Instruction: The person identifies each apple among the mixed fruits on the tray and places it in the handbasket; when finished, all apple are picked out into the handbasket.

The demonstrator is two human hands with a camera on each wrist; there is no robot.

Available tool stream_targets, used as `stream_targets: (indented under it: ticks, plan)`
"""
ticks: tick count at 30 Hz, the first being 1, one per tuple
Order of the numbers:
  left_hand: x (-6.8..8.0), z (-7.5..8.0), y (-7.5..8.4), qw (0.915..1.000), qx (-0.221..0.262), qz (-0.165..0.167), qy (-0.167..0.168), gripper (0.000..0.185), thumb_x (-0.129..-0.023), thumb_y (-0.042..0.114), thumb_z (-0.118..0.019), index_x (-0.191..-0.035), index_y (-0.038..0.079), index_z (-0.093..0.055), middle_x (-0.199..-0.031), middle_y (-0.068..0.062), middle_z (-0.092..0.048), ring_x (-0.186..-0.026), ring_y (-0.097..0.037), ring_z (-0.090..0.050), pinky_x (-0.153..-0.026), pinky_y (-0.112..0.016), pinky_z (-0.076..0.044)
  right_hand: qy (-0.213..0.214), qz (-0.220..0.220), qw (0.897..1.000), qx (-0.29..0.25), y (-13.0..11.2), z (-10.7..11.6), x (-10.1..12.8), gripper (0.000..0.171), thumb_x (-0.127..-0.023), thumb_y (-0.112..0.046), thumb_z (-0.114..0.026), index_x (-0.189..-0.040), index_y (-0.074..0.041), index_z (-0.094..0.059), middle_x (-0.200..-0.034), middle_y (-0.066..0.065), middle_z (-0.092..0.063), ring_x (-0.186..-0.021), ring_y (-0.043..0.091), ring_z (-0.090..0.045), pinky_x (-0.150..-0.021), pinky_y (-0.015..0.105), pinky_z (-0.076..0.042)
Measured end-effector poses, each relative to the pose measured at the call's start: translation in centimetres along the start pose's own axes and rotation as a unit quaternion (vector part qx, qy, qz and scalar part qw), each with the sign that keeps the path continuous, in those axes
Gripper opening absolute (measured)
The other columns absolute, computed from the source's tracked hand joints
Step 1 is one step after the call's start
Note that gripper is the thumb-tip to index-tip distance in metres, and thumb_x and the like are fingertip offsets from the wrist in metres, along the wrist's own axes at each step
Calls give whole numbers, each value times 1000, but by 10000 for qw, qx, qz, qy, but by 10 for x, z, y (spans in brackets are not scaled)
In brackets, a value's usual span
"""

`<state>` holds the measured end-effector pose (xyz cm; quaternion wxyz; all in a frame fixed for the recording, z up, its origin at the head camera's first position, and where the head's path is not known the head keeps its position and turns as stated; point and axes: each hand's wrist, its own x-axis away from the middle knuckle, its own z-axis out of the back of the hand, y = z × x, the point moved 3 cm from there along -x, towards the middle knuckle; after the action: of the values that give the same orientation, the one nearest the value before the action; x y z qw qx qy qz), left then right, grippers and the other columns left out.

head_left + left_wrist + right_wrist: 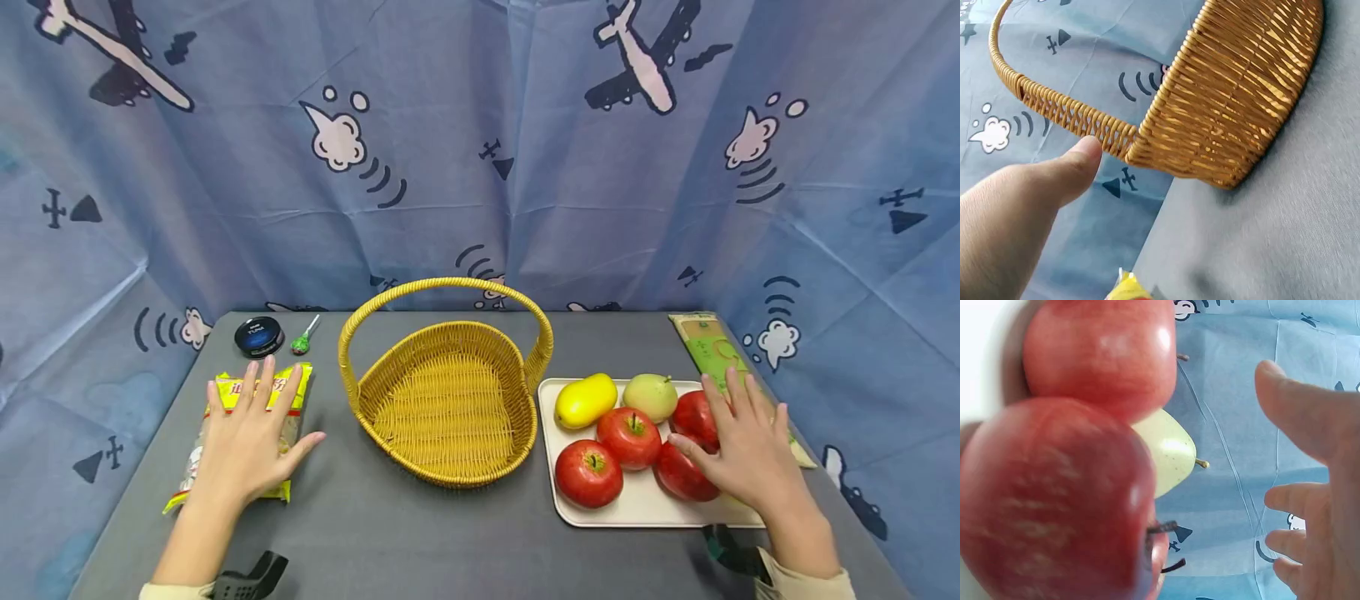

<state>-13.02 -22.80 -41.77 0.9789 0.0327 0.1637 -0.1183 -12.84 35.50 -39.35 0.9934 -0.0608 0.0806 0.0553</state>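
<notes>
My left hand [251,442] is spread palm down over a yellow-and-clear plastic food packet [294,421] on the left; whether it touches is unclear. In the left wrist view its thumb [1063,175] appears apart from the packet's corner [1127,289]. On the right, my right hand [753,454] hovers with fingers spread over the right end of a white tray [667,515], partly covering two red apples [682,475]. The right wrist view shows a gap between that hand [1322,469] and the apples [1054,506]. Neither hand holds anything.
Between the hands stands a golden woven basket [447,479] with a tall handle. More red apples [588,473], a yellow mango [586,401] and a pale green pear [650,397] share the tray. Behind are a tuna can [258,337], a lollipop [302,342] and a green packet [708,343].
</notes>
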Motion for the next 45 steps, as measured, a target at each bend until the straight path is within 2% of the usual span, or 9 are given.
stream_targets:
  ticks: [6,12,17,25,29,32,37,40,45]
  plan:
    - [-14,-3,7,9942,1006,-124,-358,94,-83,60,-59,-154,19,-12,-156,-17,-21,-142,-35,-23,-113,-65,-13,26,278,9986,-449,10,9,-5,96,-83,-50,-66,-150,0,-19,-153,31,-12,-143,45,-1,-106,76,-2]
    - [-25,-12,14,9601,2613,176,-981,94,-81,50,-70,-153,17,-19,-151,-19,-33,-134,-42,-35,-106,-63,-32,-295,369,9899,-1336,22,19,-10,94,-82,-38,-70,-149,2,-18,-151,34,-14,-138,53,-9,-100,79,-13]
    - [-34,-23,19,9107,3961,229,-1148,81,-82,34,-74,-145,5,-34,-142,-21,-45,-130,-40,-42,-105,-56,-39,-596,317,9818,-1776,34,28,-18,91,-83,-32,-72,-151,-6,-18,-149,33,-21,-128,59,-23,-90,81,-23]
    - [-42,-32,18,8135,5697,18,-1169,61,-85,8,-70,-138,-2,-41,-140,-24,-46,-125,-16,-51,-103,-20,-44,-1343,323,9588,-2481,55,33,-36,80,-86,-23,-69,-148,0,-25,-147,33,-26,-125,58,-30,-92,77,-29]
    - [-45,-37,17,7853,6075,10,-1194,55,-87,4,-67,-135,-5,-43,-137,-28,-46,-119,-5,-54,-98,-14,-45,-1745,348,9426,-2827,66,31,-43,72,-89,-18,-65,-146,4,-26,-148,31,-27,-128,53,-29,-96,74,-30]
    - [-48,-41,19,7730,6214,43,-1275,56,-86,4,-67,-135,-7,-42,-137,-31,-44,-118,-3,-54,-97,-13,-46,-2042,238,9333,-2944,77,28,-47,69,-91,-19,-62,-146,1,-26,-148,29,-28,-130,50,-29,-98,71,-33]
    - [-47,-43,21,7695,6235,237,-1364,60,-85,2,-68,-137,-9,-39,-139,-29,-43,-117,3,-52,-95,-10,-45,-2629,-80,9076,-3271,88,20,-54,69,-91,-21,-61,-147,0,-25,-149,29,-27,-134,49,-26,-103,67,-32]
    - [-43,-44,20,7654,6294,328,-1301,62,-85,0,-68,-137,-11,-36,-138,-17,-49,-116,6,-52,-95,-9,-45,-2939,-74,8913,-3451,89,15,-61,69,-92,-20,-60,-147,2,-25,-150,30,-26,-135,51,-24,-106,66,-31]
    - [-40,-47,25,7453,6558,190,-1190,64,-84,-3,-67,-137,-15,-33,-132,8,-53,-118,6,-51,-96,-9,-44,-3421,-246,8661,-3637,99,9,-61,70,-92,-19,-58,-148,2,-22,-152,30,-20,-138,49,-19,-109,63,-28]
